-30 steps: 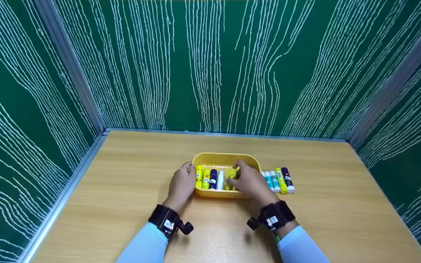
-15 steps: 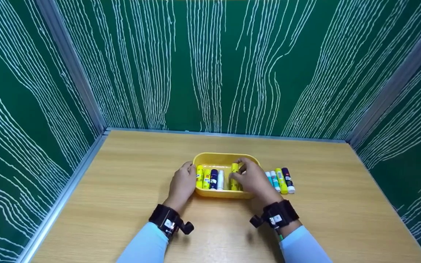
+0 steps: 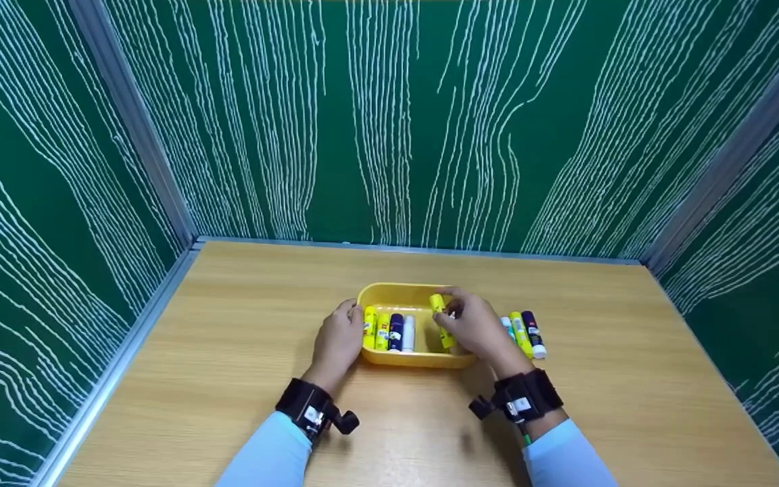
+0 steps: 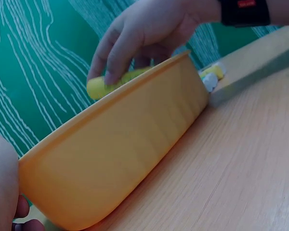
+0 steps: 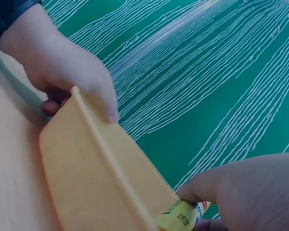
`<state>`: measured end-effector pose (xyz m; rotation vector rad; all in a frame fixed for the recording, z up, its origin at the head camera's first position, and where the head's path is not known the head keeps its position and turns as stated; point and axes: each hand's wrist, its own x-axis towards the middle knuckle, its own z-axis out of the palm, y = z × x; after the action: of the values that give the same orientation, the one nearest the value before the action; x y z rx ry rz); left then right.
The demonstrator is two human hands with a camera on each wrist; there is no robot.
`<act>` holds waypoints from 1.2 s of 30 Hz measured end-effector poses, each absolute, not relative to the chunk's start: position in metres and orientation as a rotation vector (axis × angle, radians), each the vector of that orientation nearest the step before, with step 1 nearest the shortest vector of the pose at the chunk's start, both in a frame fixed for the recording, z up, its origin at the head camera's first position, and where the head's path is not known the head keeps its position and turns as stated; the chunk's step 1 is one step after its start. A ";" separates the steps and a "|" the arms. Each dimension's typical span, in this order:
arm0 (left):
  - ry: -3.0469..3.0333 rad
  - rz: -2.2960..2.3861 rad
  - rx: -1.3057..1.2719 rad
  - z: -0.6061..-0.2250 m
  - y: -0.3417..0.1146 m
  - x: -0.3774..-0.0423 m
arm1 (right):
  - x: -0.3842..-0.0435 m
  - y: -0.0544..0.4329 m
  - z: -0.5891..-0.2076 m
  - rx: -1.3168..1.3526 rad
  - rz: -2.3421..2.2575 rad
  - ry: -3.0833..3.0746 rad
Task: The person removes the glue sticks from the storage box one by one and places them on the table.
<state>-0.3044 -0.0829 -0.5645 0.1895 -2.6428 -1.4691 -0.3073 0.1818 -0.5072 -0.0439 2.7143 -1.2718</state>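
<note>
A yellow plastic bin [image 3: 423,360] stands on the table, and my left hand [image 3: 337,340] grips its left end, thumb over the rim and fingers curled outside. Inside at the left lie several glue sticks in a row: yellow ones [image 3: 382,331], a dark blue one [image 3: 395,331] and a white one [image 3: 408,334]. My right hand [image 3: 481,329] pinches a yellow glue stick [image 3: 437,304] between thumb and fingers at the bin's right end. The stick is tilted, and in the left wrist view its yellow end [image 4: 97,88] shows above the rim.
Right of the bin, a teal and white glue stick [image 3: 507,325], a yellow one [image 3: 521,335] and a dark blue one [image 3: 533,333] lie side by side on the wooden table [image 3: 261,284]. Green panels [image 3: 335,135] with white lines enclose the table.
My right hand has shifted right within the bin with the yellow glue stick, lifting and tilting it. The hand now covers more of the outer row. My left hand stays on the bin.
</note>
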 end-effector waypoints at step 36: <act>-2.664 -1.488 0.237 -0.565 -0.082 -0.306 | -0.307 0.337 -0.481 0.247 -1.013 2.840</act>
<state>-0.3056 -0.0822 -0.5654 0.2372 -2.6644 -1.4876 -0.3068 0.3373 -0.4814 0.2467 2.8398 -1.0134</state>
